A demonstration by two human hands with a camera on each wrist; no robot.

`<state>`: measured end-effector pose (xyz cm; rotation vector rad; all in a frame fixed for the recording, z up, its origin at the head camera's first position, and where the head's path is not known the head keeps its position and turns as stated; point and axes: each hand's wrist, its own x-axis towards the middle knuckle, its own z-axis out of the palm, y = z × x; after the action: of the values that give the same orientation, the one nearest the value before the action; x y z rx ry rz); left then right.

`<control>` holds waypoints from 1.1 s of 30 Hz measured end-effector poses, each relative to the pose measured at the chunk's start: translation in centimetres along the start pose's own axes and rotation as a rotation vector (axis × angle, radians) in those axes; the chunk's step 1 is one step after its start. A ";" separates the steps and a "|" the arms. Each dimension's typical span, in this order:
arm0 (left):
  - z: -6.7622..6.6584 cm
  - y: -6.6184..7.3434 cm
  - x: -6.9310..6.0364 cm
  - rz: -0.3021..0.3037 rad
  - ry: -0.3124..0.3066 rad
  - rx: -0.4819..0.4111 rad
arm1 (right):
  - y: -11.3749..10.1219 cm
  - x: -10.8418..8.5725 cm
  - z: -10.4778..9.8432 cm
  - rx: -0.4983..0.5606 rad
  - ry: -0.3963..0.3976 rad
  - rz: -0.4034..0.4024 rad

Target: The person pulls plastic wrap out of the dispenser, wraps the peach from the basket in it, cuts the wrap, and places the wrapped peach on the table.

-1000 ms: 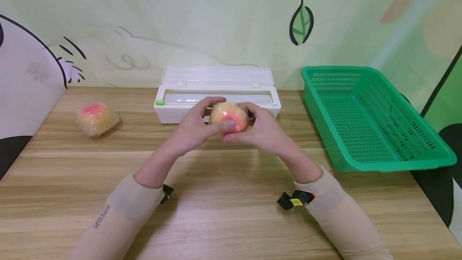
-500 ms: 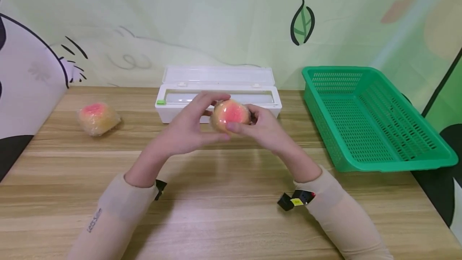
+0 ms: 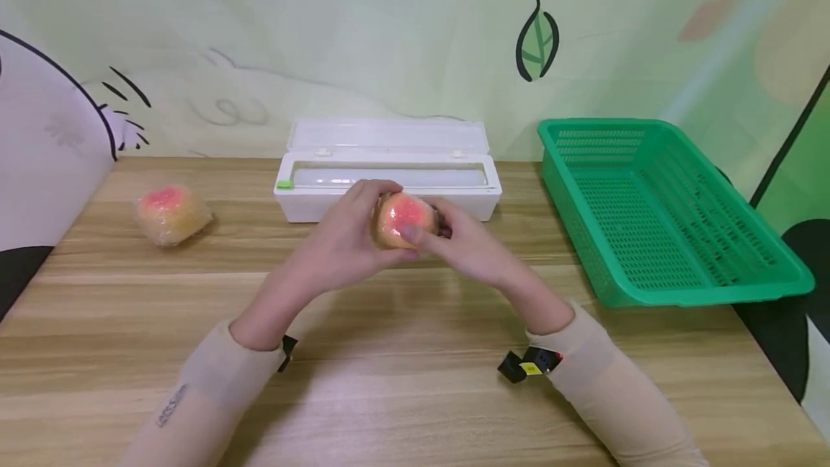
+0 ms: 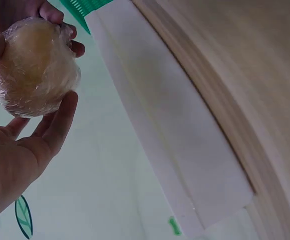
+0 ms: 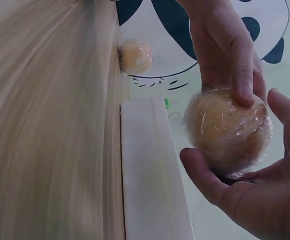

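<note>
In the head view both hands hold a peach [image 3: 402, 209] wrapped in cling film, raised in front of a white box. My left hand [image 3: 340, 245] curves round its left side, with fingers over the top and thumb below. From the right, my right hand [image 3: 472, 245] grips it with the thumb across the front. The pink patch faces the head camera. Both wrist views show the crinkled film on the paler far side of the peach [image 4: 32, 70]. A second wrapped peach [image 3: 171, 215] lies on the table at the left.
The white cling film box [image 3: 389, 204] stands at the back with its clear lid [image 3: 389, 137] raised and a green slider [image 3: 285, 184] at its left end. At the right is a green plastic basket [image 3: 583, 236]. A printed cloth [image 3: 389, 34] hangs behind the wooden table [image 3: 415, 380].
The peach has been turned between the hands. My left hand loosened and shifted left, then closed round the peach again, its thumb now under it. Box, basket and second peach stay put.
</note>
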<state>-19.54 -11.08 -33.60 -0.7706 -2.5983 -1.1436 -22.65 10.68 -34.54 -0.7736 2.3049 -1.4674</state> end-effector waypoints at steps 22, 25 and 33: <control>-2.8 -4.6 -4.2 -0.305 -0.041 -0.106 | 2.4 -1.5 -0.4 -0.280 -0.104 0.008; -4.6 -5.1 -5.0 -0.387 -0.053 -0.079 | 2.6 -1.7 -0.7 -0.305 -0.097 0.007; -9.2 -6.5 -7.9 -0.547 -0.083 0.141 | 3.0 -1.8 -1.6 -0.373 -0.068 -0.028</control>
<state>-16.59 -24.44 -34.39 -0.0705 -3.0183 -1.0424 -22.89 13.92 -36.61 -0.9382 2.5571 -1.0122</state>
